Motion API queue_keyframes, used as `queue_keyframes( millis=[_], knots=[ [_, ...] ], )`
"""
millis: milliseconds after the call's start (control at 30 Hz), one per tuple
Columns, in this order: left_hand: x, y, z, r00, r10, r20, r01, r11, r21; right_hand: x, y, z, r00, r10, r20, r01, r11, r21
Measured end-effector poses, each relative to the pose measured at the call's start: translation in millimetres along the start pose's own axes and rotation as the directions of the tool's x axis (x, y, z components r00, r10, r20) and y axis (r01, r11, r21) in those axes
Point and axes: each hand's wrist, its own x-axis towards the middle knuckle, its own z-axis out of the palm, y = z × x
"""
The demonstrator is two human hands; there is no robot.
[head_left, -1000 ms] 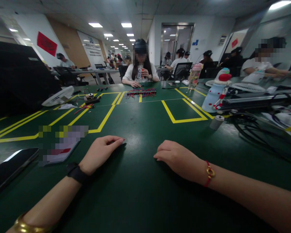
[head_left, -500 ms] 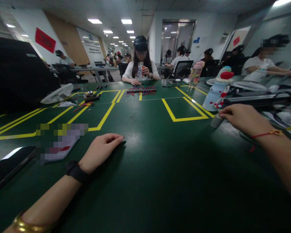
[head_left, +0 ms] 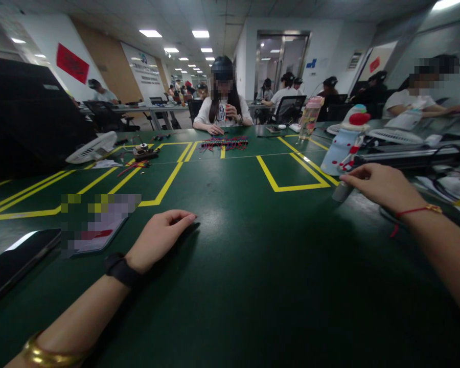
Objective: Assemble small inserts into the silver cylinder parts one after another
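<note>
My left hand point(head_left: 161, 237) rests on the green table point(head_left: 245, 286), its thumb and fingers pressed together near a phone-like flat item point(head_left: 109, 232) that is partly pixelated. Whether anything sits in that pinch is hidden. On the right, my right hand point(head_left: 381, 188) has its thumb and fingers closed at the upper end of a small grey cylinder point(head_left: 342, 192), which stands slightly tilted on the table. Just behind this cylinder is a light blue bottle point(head_left: 334, 153) with a red and white figure on it.
A dark phone point(head_left: 21, 263) lies at the left edge. Yellow tape point(head_left: 299, 188) marks boxes on the table. Farther off are a wire bundle point(head_left: 225, 143), a white fan point(head_left: 92, 148), a pink-capped bottle point(head_left: 309, 120) and a seated person point(head_left: 222, 110). Cables point(head_left: 450, 176) crowd the right side.
My right hand has shifted slightly left, its fingertips now more over the top of the grey cylinder. My left hand has stayed in place.
</note>
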Motion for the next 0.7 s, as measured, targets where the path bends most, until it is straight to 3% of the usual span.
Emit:
queue_keyframes(
  millis=[100, 333, 433, 500, 567, 633, 700],
  knots=[
    [1, -1, -0.8, 0.999, 0.007, 0.042, -0.006, 1.0, -0.025, 2, 2, 2, 0.999, 0.043, 0.0, -0.043, 0.999, 0.009],
    [5, -6, -4.0, 0.996, 0.023, 0.09, -0.018, 0.999, -0.047, 2, 12, 2, 0.992, -0.02, 0.128, -0.005, 0.982, 0.188],
    [6, -10, -4.6, 0.996, 0.016, 0.093, -0.007, 0.996, -0.092, -6, 4, 8, 0.999, -0.008, 0.047, 0.0, 0.985, 0.175],
    [7, -12, -4.2, 0.997, -0.004, 0.079, 0.012, 0.994, -0.107, -16, -14, 14, 0.994, -0.051, -0.096, 0.069, 0.979, 0.194],
    [7, -12, -3.5, 0.998, -0.019, 0.065, 0.026, 0.994, -0.106, -33, -44, 19, 0.963, -0.153, -0.224, 0.22, 0.924, 0.312],
    [7, -11, -3.0, 0.999, -0.025, 0.044, 0.029, 0.995, -0.101, -57, -82, 24, 0.919, -0.28, -0.276, 0.384, 0.792, 0.475],
    [7, -11, -2.7, 1.0, -0.017, 0.021, 0.019, 0.995, -0.096, -84, -120, 26, 0.864, -0.435, -0.254, 0.493, 0.627, 0.603]
  ],
)
